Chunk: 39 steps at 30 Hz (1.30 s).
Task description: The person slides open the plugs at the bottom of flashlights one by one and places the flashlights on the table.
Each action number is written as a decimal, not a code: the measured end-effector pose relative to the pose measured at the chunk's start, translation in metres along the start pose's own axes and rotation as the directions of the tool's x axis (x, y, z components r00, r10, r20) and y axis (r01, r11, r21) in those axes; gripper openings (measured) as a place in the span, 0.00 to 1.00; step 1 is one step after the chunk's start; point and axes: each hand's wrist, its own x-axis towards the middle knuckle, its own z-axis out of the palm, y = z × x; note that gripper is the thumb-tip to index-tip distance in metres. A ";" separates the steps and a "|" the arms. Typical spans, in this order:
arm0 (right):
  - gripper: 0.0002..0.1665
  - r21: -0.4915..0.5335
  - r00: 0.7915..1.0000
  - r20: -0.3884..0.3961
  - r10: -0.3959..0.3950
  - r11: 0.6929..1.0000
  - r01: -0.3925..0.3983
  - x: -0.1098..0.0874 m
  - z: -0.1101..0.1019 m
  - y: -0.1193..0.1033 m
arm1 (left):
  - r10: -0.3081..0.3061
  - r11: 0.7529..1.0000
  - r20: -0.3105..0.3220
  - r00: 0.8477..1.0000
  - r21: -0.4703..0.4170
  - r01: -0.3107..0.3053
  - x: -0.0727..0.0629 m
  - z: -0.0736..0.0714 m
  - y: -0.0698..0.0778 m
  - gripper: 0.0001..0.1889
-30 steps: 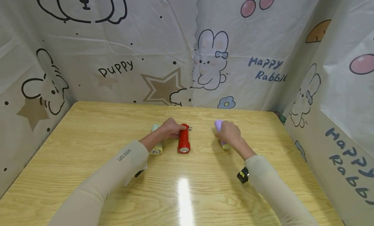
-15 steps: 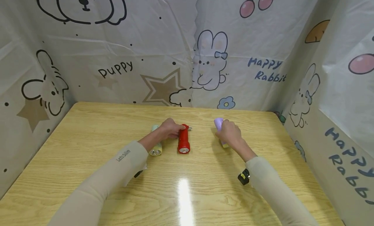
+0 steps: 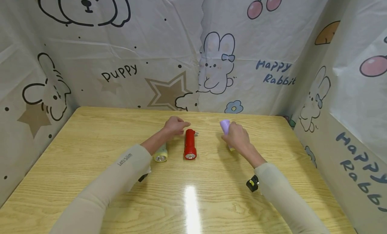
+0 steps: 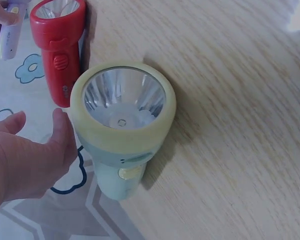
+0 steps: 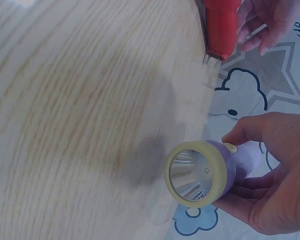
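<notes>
My right hand (image 3: 238, 136) grips a purple flashlight (image 3: 224, 125) with a pale yellow head (image 5: 217, 172), thumb near its yellow switch in the right wrist view. In that view the lamp casts a shadow on the wood below it. At the centre a red flashlight (image 3: 190, 145) lies with its lens toward me and two metal plug prongs (image 3: 196, 134) at its far end. My left hand (image 3: 175, 125) hovers just beyond and left of it, fingers loosely extended and holding nothing. A mint-green flashlight (image 4: 121, 155) with a yellow rim lies under my left wrist, partly hidden in the head view.
The wooden table (image 3: 121, 193) carries a bright glare streak near the front. White printed sheets (image 3: 166, 42) hang behind it and along both sides. Dark wrist-camera mounts (image 3: 252, 183) stick out below the sleeves.
My left hand has let go of the red flashlight and risen slightly away from it. The purple flashlight, held in my right hand, has lifted and tilted a little.
</notes>
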 end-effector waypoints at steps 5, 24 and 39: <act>0.29 0.016 1.000 -0.013 -0.016 1.000 0.016 0.000 -0.002 -0.002 | 0.062 0.997 0.000 0.998 -0.041 -0.062 0.000 0.000 0.004 0.27; 0.28 0.031 0.992 -0.099 -0.073 0.997 0.076 -0.001 -0.003 -0.016 | 0.212 0.966 -0.049 0.976 -0.140 -0.217 0.002 0.004 0.014 0.25; 0.29 0.013 0.958 -0.226 -0.175 0.983 0.182 0.000 -0.001 -0.020 | 0.284 0.928 0.001 0.959 -0.251 -0.275 -0.001 0.007 0.022 0.26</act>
